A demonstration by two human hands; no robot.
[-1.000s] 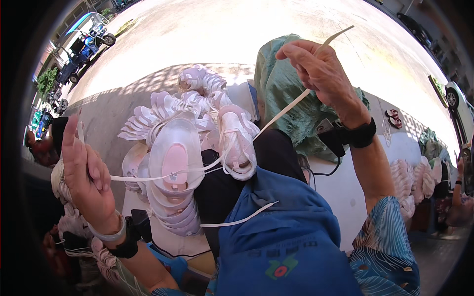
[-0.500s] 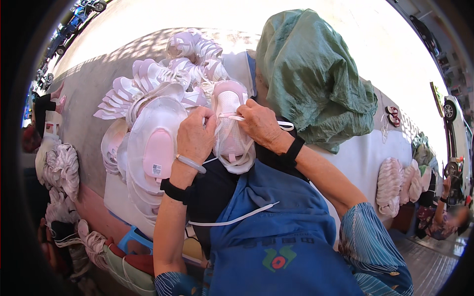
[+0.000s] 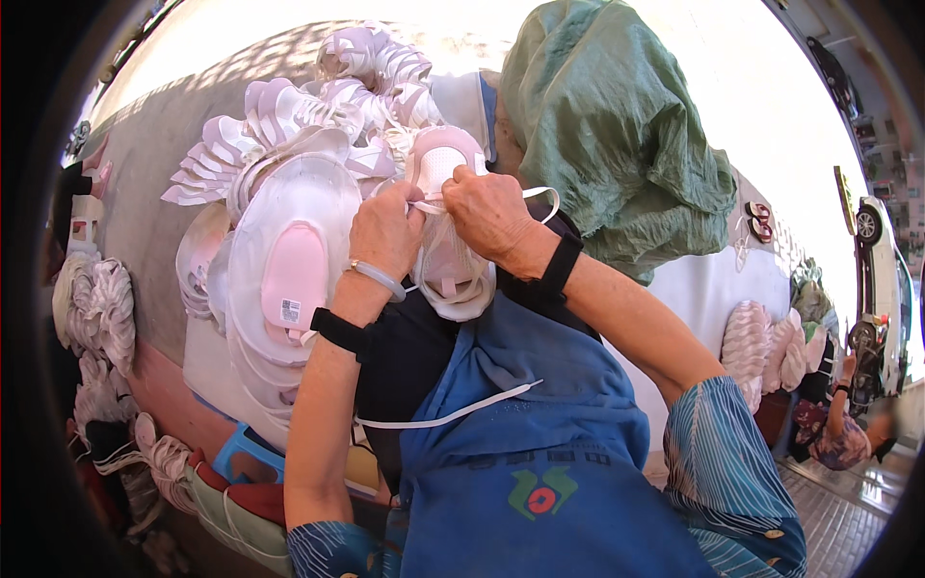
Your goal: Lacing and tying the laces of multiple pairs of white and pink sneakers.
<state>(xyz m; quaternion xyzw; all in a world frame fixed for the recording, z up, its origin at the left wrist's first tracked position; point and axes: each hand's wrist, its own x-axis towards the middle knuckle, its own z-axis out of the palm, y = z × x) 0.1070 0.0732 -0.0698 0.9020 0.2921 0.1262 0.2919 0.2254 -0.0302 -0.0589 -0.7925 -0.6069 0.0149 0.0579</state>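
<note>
A pale pink and white sneaker (image 3: 446, 154) sits between my knees, its rounded pink toe pointing away from me and its heel end close to my apron. On its left side my left hand (image 3: 383, 236) is closed, thumb and finger pinching a white shoelace (image 3: 541, 193) over the lacing area. My right hand (image 3: 489, 214) is closed on the lace from the other side, and a loop of it sticks out past the knuckles. The hands cover most of the eyelets. Another length of white lace (image 3: 453, 420) trails across my blue apron (image 3: 540, 443).
Beside my left arm lies a stack of clear plastic and pink sole pieces (image 3: 297, 270). Behind it are rows of pink-white shoe uppers (image 3: 260, 125). A large green sack (image 3: 617, 144) stands at the far right. Bundled shoes (image 3: 747, 347) and another person (image 3: 833, 429) are farther right.
Both hands have come closer together over the shoe, and my right hand has shifted left. The lace at the right now curls up in a loop. The whole view has tilted slightly.
</note>
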